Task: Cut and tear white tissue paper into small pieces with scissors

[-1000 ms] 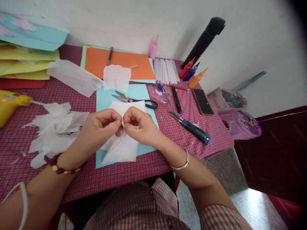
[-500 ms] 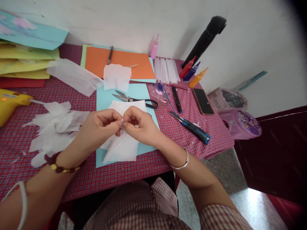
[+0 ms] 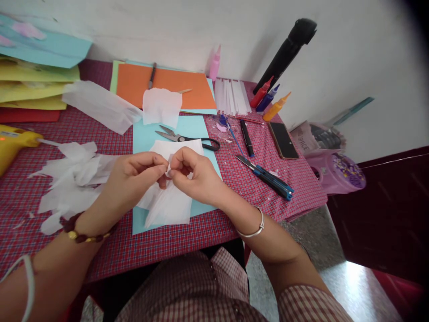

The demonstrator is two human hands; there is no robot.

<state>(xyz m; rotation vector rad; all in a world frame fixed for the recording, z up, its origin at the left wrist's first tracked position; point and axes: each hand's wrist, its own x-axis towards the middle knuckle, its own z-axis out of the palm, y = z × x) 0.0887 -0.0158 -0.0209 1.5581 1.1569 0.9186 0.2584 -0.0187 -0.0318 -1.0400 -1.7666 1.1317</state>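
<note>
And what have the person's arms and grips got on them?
The left grip and right grip are bare. The left wrist has a dark brown and yellow beaded bracelet, with a white band farther up. The right wrist has a silvery bangle, and above it a brown-and-cream checked sleeve shows.

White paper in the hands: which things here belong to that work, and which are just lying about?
Probably in the job:
white paper, pinched by left hand and right hand
blue sheet, beneath
perhaps scissors, mostly on the sheet

Seemingly just lying about:
phone
knife
marker
</note>
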